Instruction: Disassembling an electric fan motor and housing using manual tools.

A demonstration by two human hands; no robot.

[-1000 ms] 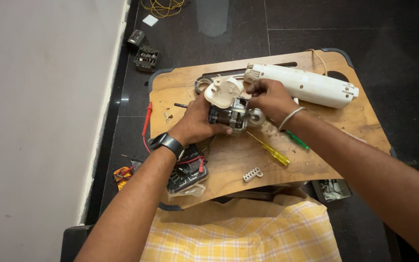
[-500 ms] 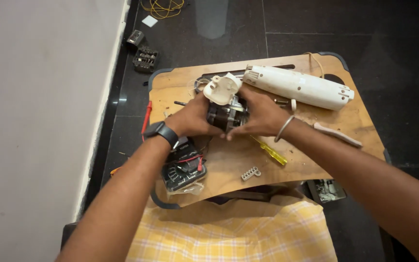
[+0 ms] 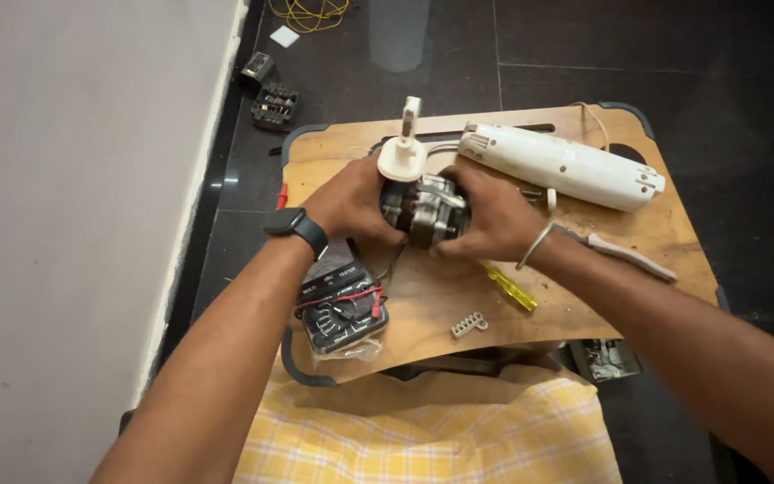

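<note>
We hold small motor point(image 3: 423, 211) between both hands, lifted just above wooden bench point(image 3: 584, 260), near its middle. Our left hand point(image 3: 351, 202) wrapped tight round motor's left side; our right hand point(image 3: 485, 215) closed on its right side. White cap with upright shaft point(image 3: 402, 152) sticks up from motor top. White casing point(image 3: 562, 166) lies on bench behind right hand. Yellow screwdriver point(image 3: 508, 287) lies under right wrist. Black meter point(image 3: 342, 305) sits at bench's left front edge, below left wrist.
</note>
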